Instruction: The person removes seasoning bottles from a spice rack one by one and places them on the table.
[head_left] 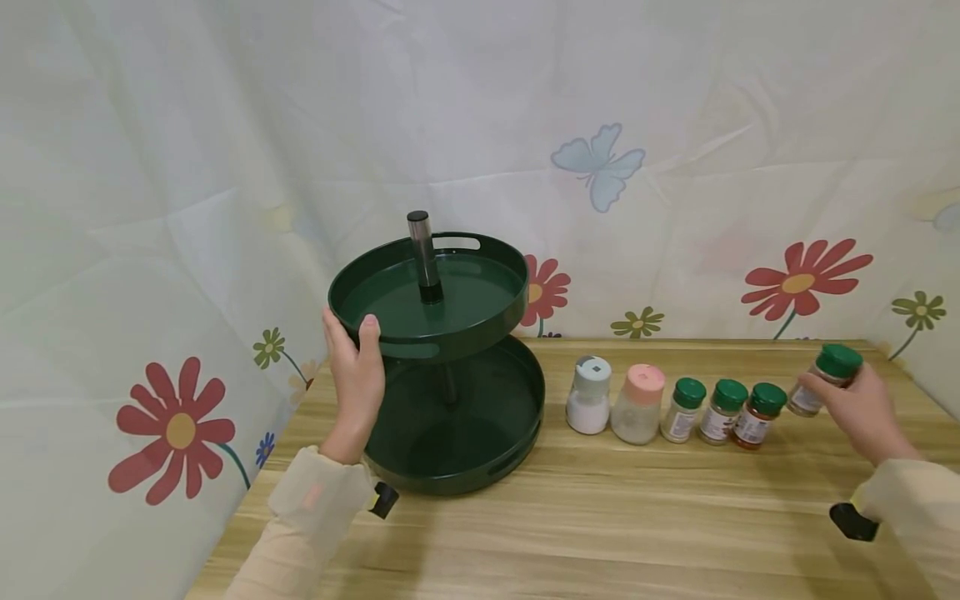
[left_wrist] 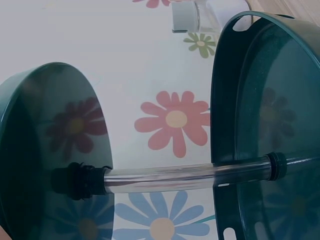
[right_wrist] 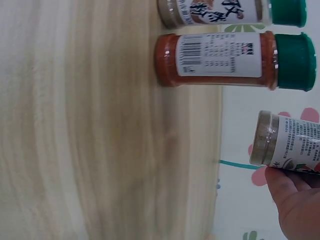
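A dark green two-tier round rack [head_left: 448, 483] stands left of centre. My left hand [head_left: 356, 379] rests against the left side of its upper tray [head_left: 480, 333], fingers and thumb extended at the rim. In the left wrist view a shiny metal post [left_wrist: 165, 177] joins the tiers. My right hand [head_left: 862, 404] grips a green-capped spice jar [head_left: 806, 400] by its upper part, tilted, at the right end of the jar row. The right wrist view shows brownish contents in this held jar [right_wrist: 265, 140]. Closest to it stands a jar with orange-red spice [right_wrist: 217, 60].
Left of the red jar stand two more green-capped jars [head_left: 723, 412] [head_left: 682, 410], a pink-topped shaker [head_left: 637, 406] and a grey-topped shaker [head_left: 588, 396] with white contents. A flower-patterned cloth [head_left: 480, 108] hangs behind the wooden table [head_left: 600, 525].
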